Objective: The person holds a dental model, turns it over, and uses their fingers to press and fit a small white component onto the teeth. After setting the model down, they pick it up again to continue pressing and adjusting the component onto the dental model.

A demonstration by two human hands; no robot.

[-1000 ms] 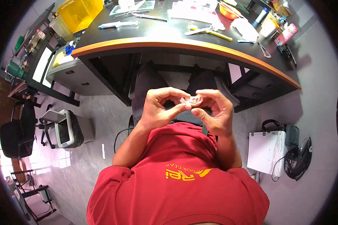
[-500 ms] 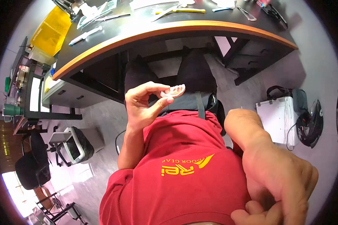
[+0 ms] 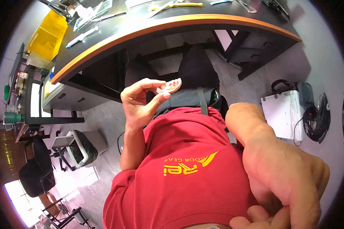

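My left hand (image 3: 139, 101) is raised above my lap. Its thumb and fingers pinch a small pale dental model (image 3: 171, 86), whose row of teeth faces up and away from me. At the lower right, close to the camera, my right hand (image 3: 284, 181) is bent in toward the collar of my red shirt (image 3: 187, 194). Its fingers are curled together, and whatever they hold, if anything, is hidden.
A dark desk with an orange edge (image 3: 172, 20) curves ahead, bearing a white-handled tool (image 3: 82, 37), a yellow-handled tool (image 3: 183, 5) and metal tweezers (image 3: 247, 6). A lined bin (image 3: 82, 149) and black chair (image 3: 36, 166) stand left; a white case (image 3: 281, 114) and helmet (image 3: 318, 122) right.
My left hand and the dental model have shifted slightly up and left, and the model is tilted a little more. The whole view has moved slightly. My right hand stays curled near the collar.
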